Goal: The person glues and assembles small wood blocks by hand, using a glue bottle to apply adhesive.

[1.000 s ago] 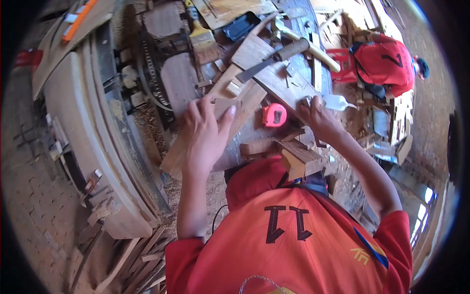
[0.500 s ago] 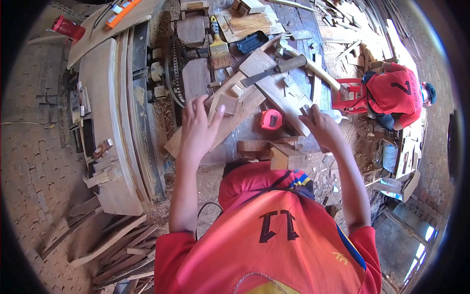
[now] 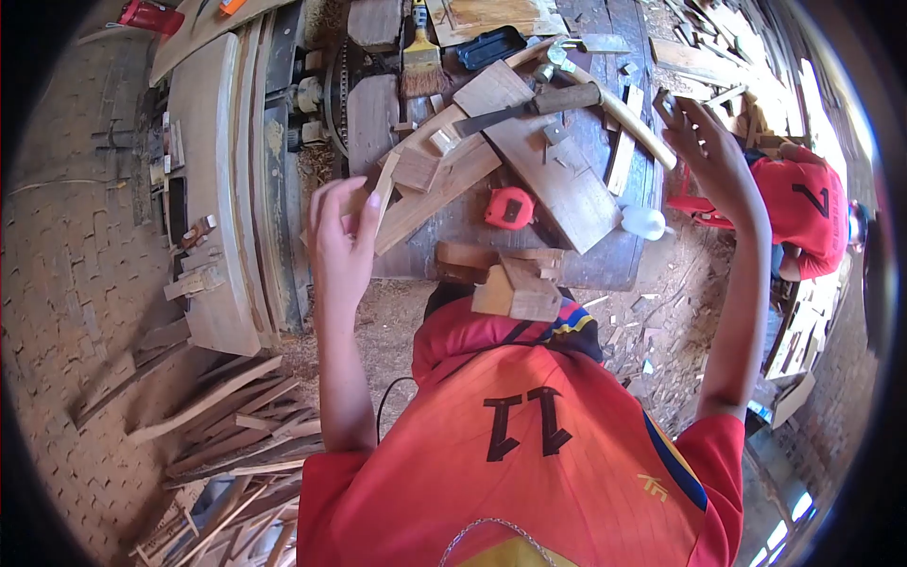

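My left hand [image 3: 342, 236] is closed round a small piece of wood [image 3: 385, 194], whose pale narrow edge shows by the thumb. A brown wooden block [image 3: 414, 170] lies just beyond it on a long board [image 3: 444, 194]. My right hand [image 3: 704, 151] is raised past the bench's right side, its fingers pinching a small dark object [image 3: 666, 107] that I cannot make out. Between the hands are a red tape measure [image 3: 510, 208], a wide board [image 3: 557, 180] and a wooden-handled knife [image 3: 529, 109]. A wooden joint piece [image 3: 534, 288] sits at the near edge.
A hammer [image 3: 609, 99], a paintbrush [image 3: 421, 71] and a black tray [image 3: 491, 47] lie on the far part of the bench. A white bottle [image 3: 644, 223] is at its right edge. Another person [image 3: 803, 208] sits at the right; scrap wood [image 3: 236, 425] is piled left.
My right hand has moved up and right, away from the wide board, with the small dark object. My left hand has shifted left with the piece of wood. The view has also shifted.
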`<state>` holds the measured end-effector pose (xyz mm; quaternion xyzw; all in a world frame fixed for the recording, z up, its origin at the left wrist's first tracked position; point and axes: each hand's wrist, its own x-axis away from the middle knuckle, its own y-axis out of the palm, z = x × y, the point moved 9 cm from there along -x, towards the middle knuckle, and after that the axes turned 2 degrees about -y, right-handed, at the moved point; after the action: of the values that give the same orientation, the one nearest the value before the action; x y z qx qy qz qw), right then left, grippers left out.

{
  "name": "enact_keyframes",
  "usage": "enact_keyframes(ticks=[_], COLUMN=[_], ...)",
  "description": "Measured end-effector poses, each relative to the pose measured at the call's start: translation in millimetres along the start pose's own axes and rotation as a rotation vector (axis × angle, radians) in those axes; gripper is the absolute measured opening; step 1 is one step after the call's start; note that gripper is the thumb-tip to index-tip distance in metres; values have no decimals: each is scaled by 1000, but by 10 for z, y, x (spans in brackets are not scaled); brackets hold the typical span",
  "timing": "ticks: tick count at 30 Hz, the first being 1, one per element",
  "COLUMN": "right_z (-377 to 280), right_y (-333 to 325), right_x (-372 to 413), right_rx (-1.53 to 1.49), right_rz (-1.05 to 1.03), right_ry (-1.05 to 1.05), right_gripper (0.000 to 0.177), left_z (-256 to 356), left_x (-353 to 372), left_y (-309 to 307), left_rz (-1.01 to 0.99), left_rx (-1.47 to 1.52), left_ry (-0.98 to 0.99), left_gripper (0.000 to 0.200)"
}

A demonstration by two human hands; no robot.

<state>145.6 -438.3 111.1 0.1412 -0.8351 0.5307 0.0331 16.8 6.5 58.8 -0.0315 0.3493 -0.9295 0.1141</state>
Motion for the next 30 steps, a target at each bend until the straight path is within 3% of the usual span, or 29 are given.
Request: enact_keyframes(ticks=[2,3,6,8,11,12,14,15,16,17,18,21,25,27,30], right_z=[147,180,271,508,1133,1162,1006,1017,1427,1407,1330,1103,847,720,608], right_y=[69,135,221,418,730,756,802,797,883,787,654,536,366,263,127], right_x=[-224,-393,-859,-1303,-2117,-2301,-2531,-2675,-3027,-3064,-3076,-2742,-2133,-1679,-1029], right_rx=[3,107,236,370,401,393,406,419,361,349,336,51,-33,-169,-234], right_rz=[-6,-17,15,-4,48,32,71,16,270,339,408,222,183,36,28], right_ry=[27,-133,-298,-439,-413,-365,-531,-410,-565,-521,-475,-288,-425,-286,-188], right_gripper=[53,50,44,40,37,35,35,37,42,45,48,52,52,45,39], left_z=[-124,-159,-209,-95,4,24,41,52,75,111,133,121,46,-5,38], left_x=[152,229,499,601,633,670,669,662,664,653,648,663,680,675,612], left_y=[40,103,288,307,335,315,301,304,295,284,275,253,232,233,164], left_rz=[-20,-36,-108,-91,-6,33,36,33,44,55,65,97,98,98,99], left_rx=[16,36,6,-121,-171,-169,-180,-182,-181,-179,-176,-154,-157,-146,-197], left_ry=[-55,-76,-246,-180,-111,-99,-89,-82,-88,-90,-91,-101,-93,-70,-13], left_gripper=[24,21,15,14,14,14,14,14,14,14,13,14,15,15,16])
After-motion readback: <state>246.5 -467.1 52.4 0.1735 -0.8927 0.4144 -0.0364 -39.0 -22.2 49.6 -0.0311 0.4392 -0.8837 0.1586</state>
